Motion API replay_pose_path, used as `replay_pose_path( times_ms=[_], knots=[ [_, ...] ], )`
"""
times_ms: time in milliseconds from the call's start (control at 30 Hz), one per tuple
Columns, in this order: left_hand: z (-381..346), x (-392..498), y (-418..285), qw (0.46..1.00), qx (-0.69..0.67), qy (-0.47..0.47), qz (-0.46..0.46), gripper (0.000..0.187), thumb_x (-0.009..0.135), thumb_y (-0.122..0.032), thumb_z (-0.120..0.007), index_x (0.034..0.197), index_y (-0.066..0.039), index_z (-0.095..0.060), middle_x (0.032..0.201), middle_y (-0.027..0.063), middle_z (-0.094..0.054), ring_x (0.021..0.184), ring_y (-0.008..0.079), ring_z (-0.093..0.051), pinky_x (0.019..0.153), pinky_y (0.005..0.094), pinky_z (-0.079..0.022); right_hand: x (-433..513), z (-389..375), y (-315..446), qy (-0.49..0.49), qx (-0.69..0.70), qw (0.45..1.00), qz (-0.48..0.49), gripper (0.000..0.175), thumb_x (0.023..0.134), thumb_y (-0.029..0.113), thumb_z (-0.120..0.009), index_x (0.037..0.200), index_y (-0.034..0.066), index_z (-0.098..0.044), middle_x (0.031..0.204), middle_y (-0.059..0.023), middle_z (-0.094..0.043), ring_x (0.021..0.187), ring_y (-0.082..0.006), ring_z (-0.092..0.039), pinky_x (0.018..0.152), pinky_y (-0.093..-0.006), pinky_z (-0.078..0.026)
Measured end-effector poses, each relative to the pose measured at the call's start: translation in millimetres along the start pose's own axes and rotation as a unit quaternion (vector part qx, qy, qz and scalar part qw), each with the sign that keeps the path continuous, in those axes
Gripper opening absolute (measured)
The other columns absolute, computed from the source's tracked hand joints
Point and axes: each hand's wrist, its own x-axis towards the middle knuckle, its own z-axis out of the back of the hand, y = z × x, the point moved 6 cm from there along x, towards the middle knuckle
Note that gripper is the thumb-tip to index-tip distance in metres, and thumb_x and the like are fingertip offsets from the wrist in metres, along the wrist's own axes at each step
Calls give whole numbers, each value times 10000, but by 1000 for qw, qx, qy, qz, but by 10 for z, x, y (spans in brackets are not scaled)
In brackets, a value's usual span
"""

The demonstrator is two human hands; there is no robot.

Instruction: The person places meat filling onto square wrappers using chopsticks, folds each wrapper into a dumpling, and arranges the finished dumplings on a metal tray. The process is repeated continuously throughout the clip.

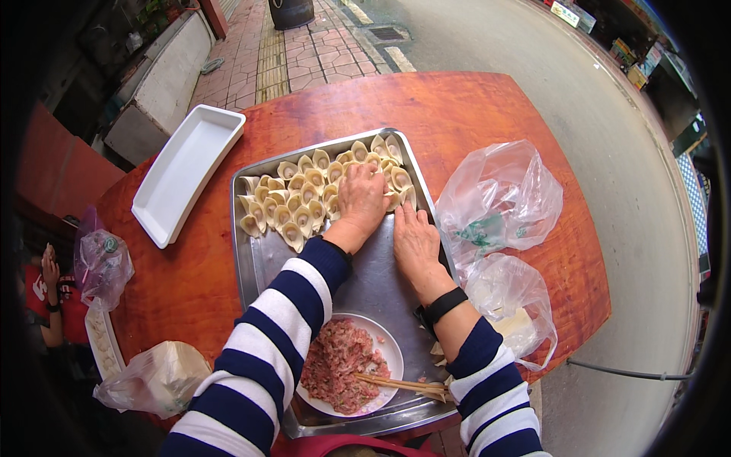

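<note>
Folded wontons (pixel 302 194) stand packed in rows across the far part of a large metal tray (pixel 235 251). My left hand (pixel 362 197) reaches over them, its fingertips down among the wontons. My right hand (pixel 417 237) lies beside it at the tray's right side, fingertips against a wonton at the end of the group; whether either hand grips one is hidden. Nearer me in the tray sits a white plate (pixel 395 348) of minced meat filling (pixel 342 365), with a pair of wooden chopsticks (pixel 400 385) resting across it. Some wrappers (pixel 438 349) show partly under my right forearm.
On the wooden table (pixel 457 108) stand an empty white plastic tray (pixel 183 171) at left and clear plastic bags (pixel 502 194) at right, one holding wrappers (pixel 514 328). Another bag (pixel 165 374) lies near left, by a white tray with wontons (pixel 103 343). A person (pixel 54 291) is at far left.
</note>
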Motion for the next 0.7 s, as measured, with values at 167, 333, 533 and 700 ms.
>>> replay_pose_path(
  times_ms=[167, 333, 533, 700],
  knots=[
    [8, -4, 14, 1000, 0, 5, 0, 194, 666, -193, -811, 742, -114, -652, 1117, 54, -606, 1120, 275, -510, 896, 430, -438, 3, -50, 20, 23, -4, 1000, -11, 269, 812, 97, -577, 1069, 23, -601, 1241, -121, -580, 927, -257, -596, 667, -351, -541],
    [16, 1, 18, 1000, 3, 21, 4, 184, 663, -198, -812, 747, -120, -669, 1163, 59, -608, 1137, 278, -507, 902, 432, -440, -39, -22, 37, -10, -17, 1000, 14, 202, 825, 117, -565, 1010, 39, -591, 1247, -123, -578, 915, -257, -605, 638, -368, -539],
    [12, 2, -2, 1000, -12, 22, 1, 178, 663, -188, -809, 759, -117, -678, 1171, 72, -609, 1152, 295, -500, 916, 432, -438, -69, -14, 17, -22, 17, 999, 16, 183, 829, 109, -551, 995, 37, -578, 1250, -148, -576, 918, -267, -608, 661, -363, -537],
    [65, -12, -49, 1000, -7, 6, -19, 209, 651, -175, -804, 800, -115, -670, 1163, 79, -599, 1139, 295, -500, 930, 427, -431, -80, 17, -11, -21, 43, 999, 10, 172, 829, 96, -544, 986, 30, -571, 1248, -165, -578, 909, -279, -608, 677, -364, -538]
  ],
)
